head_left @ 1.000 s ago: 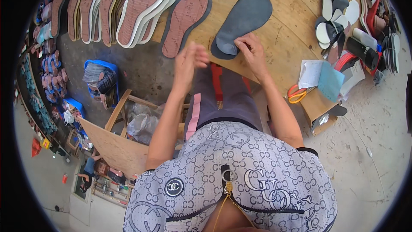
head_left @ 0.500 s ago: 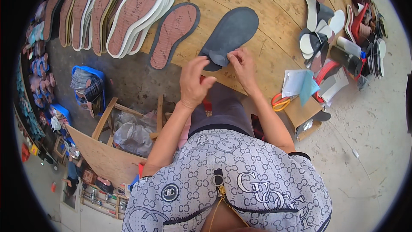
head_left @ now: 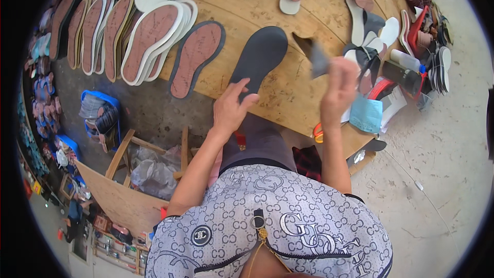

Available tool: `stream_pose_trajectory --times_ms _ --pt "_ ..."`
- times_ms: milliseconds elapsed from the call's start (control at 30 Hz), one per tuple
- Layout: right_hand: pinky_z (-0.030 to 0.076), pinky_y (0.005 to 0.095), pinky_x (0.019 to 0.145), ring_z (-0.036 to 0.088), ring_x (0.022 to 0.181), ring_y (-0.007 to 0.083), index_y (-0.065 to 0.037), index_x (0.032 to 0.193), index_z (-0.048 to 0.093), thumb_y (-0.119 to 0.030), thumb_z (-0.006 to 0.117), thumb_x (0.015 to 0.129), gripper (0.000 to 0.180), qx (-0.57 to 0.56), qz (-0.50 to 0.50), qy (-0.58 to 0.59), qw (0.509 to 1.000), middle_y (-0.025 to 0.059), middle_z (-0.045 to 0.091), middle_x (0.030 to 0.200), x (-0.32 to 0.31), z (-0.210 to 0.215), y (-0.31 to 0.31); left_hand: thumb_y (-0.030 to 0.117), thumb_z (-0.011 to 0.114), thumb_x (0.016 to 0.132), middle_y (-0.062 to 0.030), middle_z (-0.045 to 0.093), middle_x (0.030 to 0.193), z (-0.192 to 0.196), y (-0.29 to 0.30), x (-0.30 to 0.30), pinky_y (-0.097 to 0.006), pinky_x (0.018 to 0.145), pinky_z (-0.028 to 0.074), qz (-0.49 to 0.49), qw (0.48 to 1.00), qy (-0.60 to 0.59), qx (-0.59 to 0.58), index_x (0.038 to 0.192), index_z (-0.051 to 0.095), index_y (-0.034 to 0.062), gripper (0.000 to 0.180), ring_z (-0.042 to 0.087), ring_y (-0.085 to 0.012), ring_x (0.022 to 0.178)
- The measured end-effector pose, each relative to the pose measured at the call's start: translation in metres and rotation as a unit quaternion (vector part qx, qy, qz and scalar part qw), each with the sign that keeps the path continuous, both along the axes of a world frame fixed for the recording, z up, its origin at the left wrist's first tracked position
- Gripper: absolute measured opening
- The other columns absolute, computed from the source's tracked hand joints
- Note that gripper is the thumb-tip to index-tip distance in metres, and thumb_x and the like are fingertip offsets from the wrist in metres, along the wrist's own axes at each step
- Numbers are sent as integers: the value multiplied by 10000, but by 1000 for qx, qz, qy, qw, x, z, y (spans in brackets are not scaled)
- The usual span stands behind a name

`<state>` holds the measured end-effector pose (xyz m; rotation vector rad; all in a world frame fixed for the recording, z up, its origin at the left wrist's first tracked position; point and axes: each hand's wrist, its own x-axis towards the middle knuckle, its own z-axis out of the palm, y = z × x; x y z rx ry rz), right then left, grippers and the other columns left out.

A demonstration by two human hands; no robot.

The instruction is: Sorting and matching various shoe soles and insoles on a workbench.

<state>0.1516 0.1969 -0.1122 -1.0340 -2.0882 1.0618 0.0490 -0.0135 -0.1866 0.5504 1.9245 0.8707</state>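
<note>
While our right hand (head_left: 337,90) is raised above the workbench, we note that its fingers are closed on a thin dark grey sheet piece (head_left: 315,56), which sticks up and to the left from the pinch and hangs clear of the wood. Our left hand (head_left: 230,110) is partly open and grips nothing; its fingertips rest on the heel end of the black shoe sole (head_left: 260,59). That sole lies flat on the round wooden workbench (head_left: 288,98), near the front edge, with its toe pointing away from us. Just to its left lies a reddish sole with a dark rim (head_left: 197,56), and beyond that a fanned row of white-rimmed soles (head_left: 146,38). To the right of our raised hand, a light blue folded sheet (head_left: 366,115) sits at the bench edge, next to an orange-handled tool (head_left: 318,133) whose type we cannot tell. More soles and bottles crowd the far right of the bench. Below the bench on the left stands a blue crate (head_left: 100,113).
</note>
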Motion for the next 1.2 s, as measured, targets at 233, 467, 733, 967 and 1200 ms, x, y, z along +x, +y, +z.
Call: stream_pose_trajectory --times_ms 233,467,733,967,1200 --pt "437 398 900 569 1037 319 19 1072 587 -212 664 850 329 -47 150 -109 982 172 609 1044 -4 -71 -16 499 552 932 -131 630 1142 -25 -3 17 -450 839 563 378 738 -557 37 1288 507 43 580 653 -243 980" --pt "375 434 1034 446 1243 414 41 1380 334 -363 693 738 839 52 -62 -164 983 300 466 1318 -176 -134 144 158 610 930 -58 653 1036 -44 -19 27 -341 714 606 325 847 -421 12 1158 580 34 261 654 -142 891" --pt "413 428 954 501 1105 392 41 1293 414 -315 733 736 734 231 -60 -242 940 250 502 1194 -52 -113 139 221 563 966 -78 646 1060 -26 -31 39 -360 706 610 320 841 -435 -10 1192 554 22 301 661 -165 899" --pt "466 475 860 590 1005 443 -22 1283 396 -322 719 765 680 84 -149 -290 942 257 615 1085 23 -95 111 205 527 985 -100 638 1108 -20 -42 37 -374 804 590 318 804 -502 -21 1223 529 23 299 664 -202 951" --pt "481 264 829 596 919 118 0 1263 473 -95 618 894 407 -225 -32 184 956 57 625 1067 36 -41 31 160 512 990 -96 607 1186 -16 -46 32 -398 960 525 335 772 -540 7 1206 521 27 254 617 -199 1069"
